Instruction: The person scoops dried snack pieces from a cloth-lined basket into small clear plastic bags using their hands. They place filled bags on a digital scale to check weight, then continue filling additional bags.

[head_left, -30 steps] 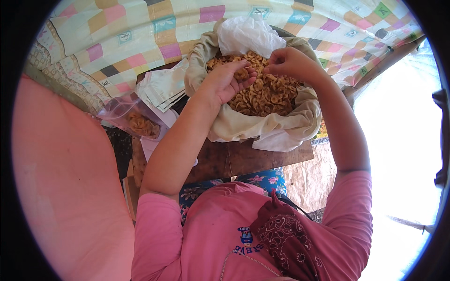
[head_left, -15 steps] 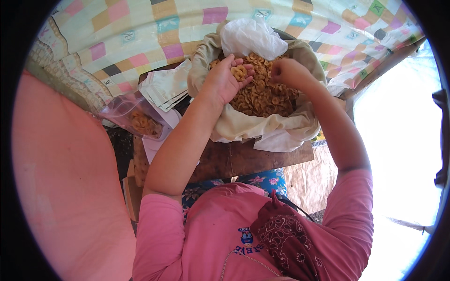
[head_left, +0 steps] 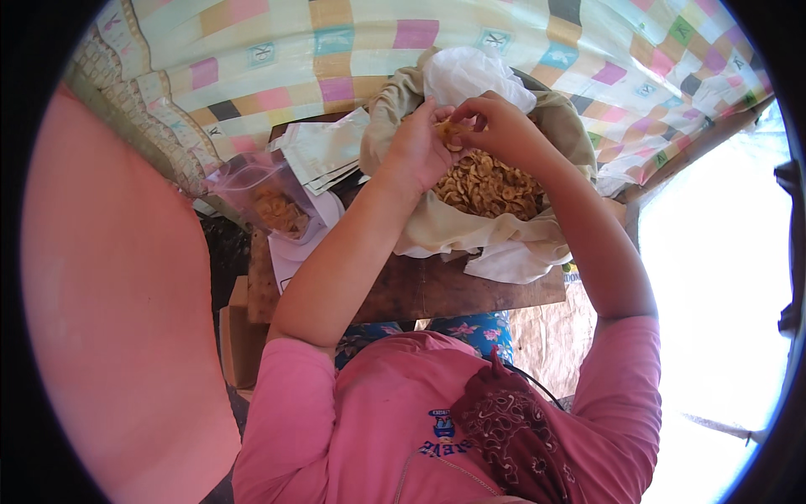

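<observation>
My left hand is cupped palm up over the left side of a cloth-lined basket, with a few round golden-brown chips lying in it. Bent over that palm, my right hand has its thumb and fingers pinched at the chips, partly hiding them. Beneath both hands, a heap of the same brown chips fills the basket. A beige cloth lines it and hangs over the near rim. At the heap's far side sits a crumpled white plastic bag.
To the left, a clear zip pouch with some chips stands on a white flat device. Beside it lies a stack of flat silvery pouches. The wooden table ends near my lap. A patterned sheet hangs behind.
My right hand has moved left from above the heap to the left palm, its fingers now at the chips there. The view has shifted slightly.
</observation>
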Demonstrator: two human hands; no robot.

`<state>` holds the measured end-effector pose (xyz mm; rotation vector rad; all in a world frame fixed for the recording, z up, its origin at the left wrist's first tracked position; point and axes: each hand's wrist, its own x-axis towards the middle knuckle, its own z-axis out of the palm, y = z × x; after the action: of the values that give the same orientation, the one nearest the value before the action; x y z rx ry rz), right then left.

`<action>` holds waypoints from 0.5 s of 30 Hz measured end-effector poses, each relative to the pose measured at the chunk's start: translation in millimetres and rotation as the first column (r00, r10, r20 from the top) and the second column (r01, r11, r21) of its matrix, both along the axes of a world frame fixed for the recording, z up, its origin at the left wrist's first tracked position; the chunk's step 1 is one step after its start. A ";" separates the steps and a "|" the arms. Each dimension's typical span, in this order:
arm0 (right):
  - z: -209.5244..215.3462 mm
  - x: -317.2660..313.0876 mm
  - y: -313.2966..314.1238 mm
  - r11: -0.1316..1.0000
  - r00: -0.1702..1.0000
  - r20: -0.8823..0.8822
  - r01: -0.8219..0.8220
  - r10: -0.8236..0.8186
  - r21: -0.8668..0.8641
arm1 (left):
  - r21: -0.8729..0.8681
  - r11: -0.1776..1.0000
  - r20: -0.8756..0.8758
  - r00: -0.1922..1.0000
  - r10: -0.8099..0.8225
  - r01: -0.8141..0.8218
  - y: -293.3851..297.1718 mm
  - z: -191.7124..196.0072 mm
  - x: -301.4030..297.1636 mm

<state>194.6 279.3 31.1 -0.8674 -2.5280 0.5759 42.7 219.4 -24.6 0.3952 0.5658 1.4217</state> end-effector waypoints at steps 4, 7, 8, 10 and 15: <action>29.0 -11.3 -24.9 0.989 0.987 -0.085 -0.140 0.136 -0.043 | 0.084 0.989 -0.024 0.992 0.128 -0.125 -24.6 30.2 -4.7; 56.5 -29.4 -41.2 0.964 0.951 -0.194 -0.259 0.242 -0.067 | 0.150 0.958 -0.032 0.967 0.253 -0.245 -54.8 60.6 -16.3; 66.6 -39.2 -43.6 0.944 0.930 -0.242 -0.310 0.277 -0.113 | 0.184 0.941 -0.032 0.955 0.295 -0.284 -69.7 69.1 -23.9; 85.6 -60.6 -47.5 0.890 0.886 -0.336 -0.402 0.320 -0.213 | 0.289 0.854 -0.079 0.879 0.471 -0.432 -103.4 79.0 -36.4; 87.9 -141.1 -74.6 0.827 0.798 -0.352 -0.553 0.490 -0.101 | 0.702 0.225 -0.255 0.056 0.965 -0.676 -190.8 62.9 -91.6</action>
<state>53.5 204.7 119.1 -0.0827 -2.4217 1.0628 -48.9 28.6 38.3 1.0912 1.2702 2.6851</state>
